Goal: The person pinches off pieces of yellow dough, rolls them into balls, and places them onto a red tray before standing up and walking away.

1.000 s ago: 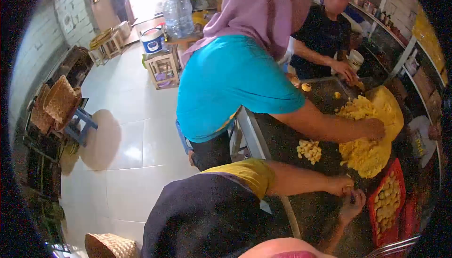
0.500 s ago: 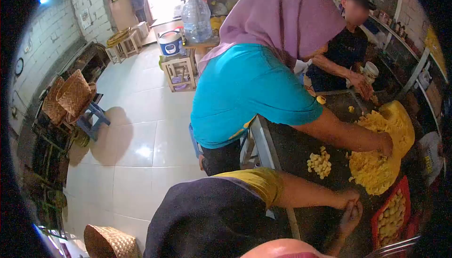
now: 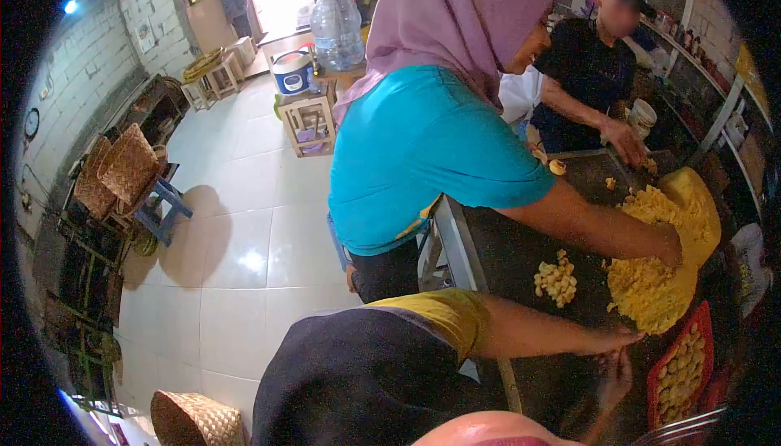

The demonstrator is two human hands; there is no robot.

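My left hand (image 3: 612, 339) reaches over the dark tabletop with its fingers stretched out, just short of a mound of crumbly yellow dough (image 3: 647, 295). Close below it, my right hand (image 3: 616, 377) has its fingers pointing up toward the left palm. The right hand is dim and smeared. Anything between the palms is hidden. A red tray (image 3: 704, 332) of small pale dough balls (image 3: 682, 373) lies beside my hands. Farther up the table sits a small pile of pale yellow pieces (image 3: 556, 278). A co-worker's hand (image 3: 669, 244) presses into the yellow mound.
A co-worker in a turquoise shirt (image 3: 431, 149) leans over the table beside me. Another person in black (image 3: 586, 68) works across the far end, near a white cup (image 3: 643, 117). A woven basket (image 3: 199, 417) stands on the tiled floor (image 3: 236, 316).
My hands were pinched together; now the left fingers have straightened out toward the mound. The co-worker beside me has raised their head slightly. The far person's hand has lowered to the table.
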